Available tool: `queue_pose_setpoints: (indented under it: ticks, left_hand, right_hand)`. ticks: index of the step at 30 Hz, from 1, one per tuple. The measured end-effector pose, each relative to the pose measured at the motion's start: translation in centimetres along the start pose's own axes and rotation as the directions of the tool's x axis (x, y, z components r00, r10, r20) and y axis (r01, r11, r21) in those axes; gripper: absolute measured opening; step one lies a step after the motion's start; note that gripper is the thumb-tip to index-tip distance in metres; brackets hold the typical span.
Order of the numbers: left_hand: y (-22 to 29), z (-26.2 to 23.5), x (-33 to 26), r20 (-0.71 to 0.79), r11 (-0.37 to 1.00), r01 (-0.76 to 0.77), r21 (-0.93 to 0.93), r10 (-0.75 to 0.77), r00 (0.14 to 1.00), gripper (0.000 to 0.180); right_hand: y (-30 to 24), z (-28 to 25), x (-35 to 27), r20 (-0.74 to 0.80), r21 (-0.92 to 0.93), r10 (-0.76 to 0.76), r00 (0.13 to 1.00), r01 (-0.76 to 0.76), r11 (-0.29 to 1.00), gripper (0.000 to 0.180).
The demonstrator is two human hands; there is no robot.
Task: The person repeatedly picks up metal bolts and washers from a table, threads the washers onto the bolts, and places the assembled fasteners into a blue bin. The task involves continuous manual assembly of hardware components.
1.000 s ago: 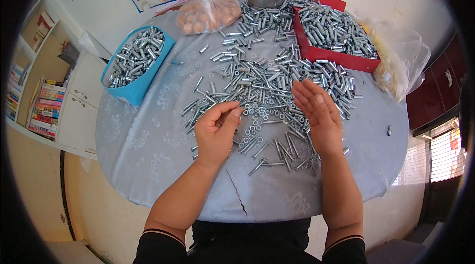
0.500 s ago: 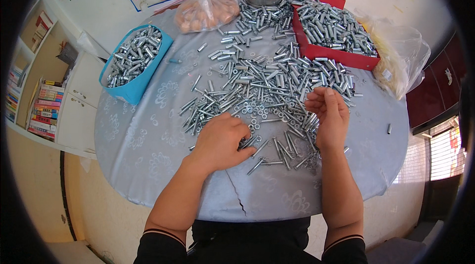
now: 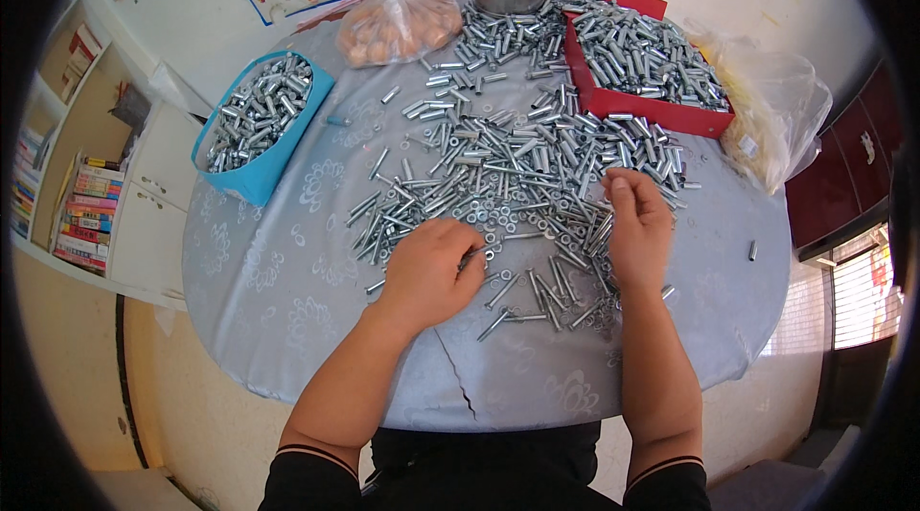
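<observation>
Left hand (image 3: 428, 272) curled, pinching a bolt (image 3: 472, 253), long axis pointing far-right. Right hand (image 3: 637, 227) fingertips pinched over the bolt pile (image 3: 517, 166); contents impossible to tell.

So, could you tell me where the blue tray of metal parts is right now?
In the head view, the blue tray sits at the table's far left edge, beside the bag of nuts.

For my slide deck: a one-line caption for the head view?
Left hand and right hand sort bolts on a round table.
</observation>
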State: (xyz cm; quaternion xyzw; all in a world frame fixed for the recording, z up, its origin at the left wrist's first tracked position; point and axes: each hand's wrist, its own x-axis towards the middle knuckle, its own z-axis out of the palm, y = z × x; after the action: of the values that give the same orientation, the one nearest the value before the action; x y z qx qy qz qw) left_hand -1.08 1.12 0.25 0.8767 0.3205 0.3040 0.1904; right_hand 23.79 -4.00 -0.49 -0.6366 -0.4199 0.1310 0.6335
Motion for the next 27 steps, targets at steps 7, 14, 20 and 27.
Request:
queue_pose_setpoints:
  ticks: [7,14,20,27]
  left_hand:
    - [0.6,0.1,0.0,-0.031,0.95,0.215,-0.227,-0.227,0.973,0.013]
    - [0.5,0.3,0.1,-0.082,0.971,0.123,-0.204,-0.142,0.986,0.013]
    - [0.6,0.4,0.1,-0.091,0.972,0.097,-0.212,-0.118,0.989,0.013]
    - [0.7,0.2,0.0,-0.084,0.971,0.102,-0.218,-0.123,0.989,0.013]
  right_hand:
    - [0.4,0.1,-0.1,0.333,-0.567,-0.234,0.913,0.392,0.725,0.021]
    - [-0.6,0.4,-0.6,0.386,-0.675,-0.218,0.896,0.435,0.596,0.022]
    - [-0.3,0.4,-0.4,0.33,-0.613,-0.183,0.926,0.358,0.704,0.019]
    - [-0.6,-0.3,0.4,0.361,-0.464,-0.017,0.932,0.195,0.864,0.016]
